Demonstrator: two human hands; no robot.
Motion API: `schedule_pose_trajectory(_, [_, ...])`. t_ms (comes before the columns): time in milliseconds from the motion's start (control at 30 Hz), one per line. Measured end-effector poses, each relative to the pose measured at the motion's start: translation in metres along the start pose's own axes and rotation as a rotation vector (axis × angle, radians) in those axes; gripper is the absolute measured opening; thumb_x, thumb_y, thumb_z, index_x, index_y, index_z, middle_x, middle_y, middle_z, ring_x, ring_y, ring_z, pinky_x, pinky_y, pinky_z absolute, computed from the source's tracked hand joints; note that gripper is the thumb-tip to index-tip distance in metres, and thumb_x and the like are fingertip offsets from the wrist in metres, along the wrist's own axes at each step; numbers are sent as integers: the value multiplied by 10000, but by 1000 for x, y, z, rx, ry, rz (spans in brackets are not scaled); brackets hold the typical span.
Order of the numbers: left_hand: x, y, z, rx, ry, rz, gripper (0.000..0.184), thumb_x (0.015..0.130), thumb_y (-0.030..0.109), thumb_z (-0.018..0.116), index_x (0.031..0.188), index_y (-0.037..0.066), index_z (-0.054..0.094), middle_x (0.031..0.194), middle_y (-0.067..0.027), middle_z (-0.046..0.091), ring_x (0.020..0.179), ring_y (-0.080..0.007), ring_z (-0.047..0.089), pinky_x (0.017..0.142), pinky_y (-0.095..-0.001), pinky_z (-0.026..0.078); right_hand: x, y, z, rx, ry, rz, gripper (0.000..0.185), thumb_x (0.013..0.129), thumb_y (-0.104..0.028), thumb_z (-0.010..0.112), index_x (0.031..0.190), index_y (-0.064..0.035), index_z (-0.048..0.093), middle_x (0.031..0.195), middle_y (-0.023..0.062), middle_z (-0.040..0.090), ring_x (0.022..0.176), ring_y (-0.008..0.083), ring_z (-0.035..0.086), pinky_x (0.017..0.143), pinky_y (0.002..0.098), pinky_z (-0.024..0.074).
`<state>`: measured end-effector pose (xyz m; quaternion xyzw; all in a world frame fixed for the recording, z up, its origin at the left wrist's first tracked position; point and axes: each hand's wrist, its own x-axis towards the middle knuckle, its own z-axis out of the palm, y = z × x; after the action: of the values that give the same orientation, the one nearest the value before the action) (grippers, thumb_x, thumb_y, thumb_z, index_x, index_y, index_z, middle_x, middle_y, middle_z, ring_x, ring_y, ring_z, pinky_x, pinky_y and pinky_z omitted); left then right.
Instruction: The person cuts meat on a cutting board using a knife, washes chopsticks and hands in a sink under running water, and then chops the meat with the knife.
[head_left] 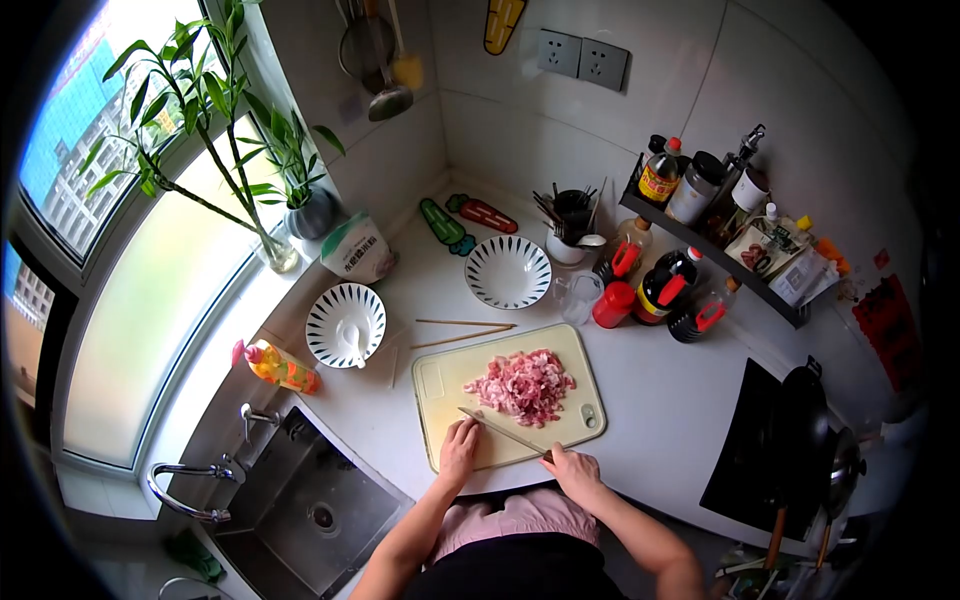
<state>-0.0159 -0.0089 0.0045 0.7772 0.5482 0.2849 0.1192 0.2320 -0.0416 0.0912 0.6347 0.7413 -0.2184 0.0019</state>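
Chopped pink meat (524,387) lies heaped on a cream cutting board (438,385). A knife (508,432) points up and left across the board, below the meat. My right hand (573,472) is closed round its handle at the board's lower right edge. Near the blade's tip, my left hand (460,448) rests at the board's lower left with its fingers close together; whether anything is under them is hidden. Two chopsticks (464,334) lie behind the board. A patterned bowl (508,272) stands beyond them, and another bowl (330,320) holding a white spoon (352,338) stands to the left.
At the lower left is a sink (300,510) with a faucet (185,470). A yellow-orange bottle (282,368) stands beside it. Red-capped bottles (665,285) line the back right, below a spice shelf (715,250). On the right, a black stove (735,440) bears a wok (800,420).
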Motion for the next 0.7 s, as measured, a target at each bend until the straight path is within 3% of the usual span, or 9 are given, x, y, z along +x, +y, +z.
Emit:
schedule_pose_trajectory(67, [1,2,0,1,-1,-3,334,818,58,607,1148,10,608,1250,-120,576,1146,-319,528,971,-381,476,18,-9,16,85,119,-55,356,919,-388,621,953,-47,526,657,180,660,636,361,681,573,481,537])
schedule_pose_trajectory(267, [-2,-3,5,15,-11,-10,334,804,50,598,1135,15,605,1246,-115,578,1143,-319,528,977,-382,470,54,-43,32,43,200,-139,360,911,-395,628,971,-51,539,657,172,661,639,357,684,566,474,538])
schedule_pose_trajectory(500, [-2,0,-2,0,-8,39,357,792,45,599,1149,27,608,1238,-104,580,1141,-310,533,968,-381,477,-15,16,3,-11,87,-28,367,902,-400,639,973,-52,543,643,164,656,627,358,681,560,474,537])
schedule_pose_trajectory(700, [-5,-8,1,40,-38,103,392,770,50,611,1162,44,615,1254,-90,573,1152,-303,534,978,-379,475,52,-33,24,82,247,-119,397,890,-432,649,927,-48,555,620,196,633,608,404,653,552,495,521])
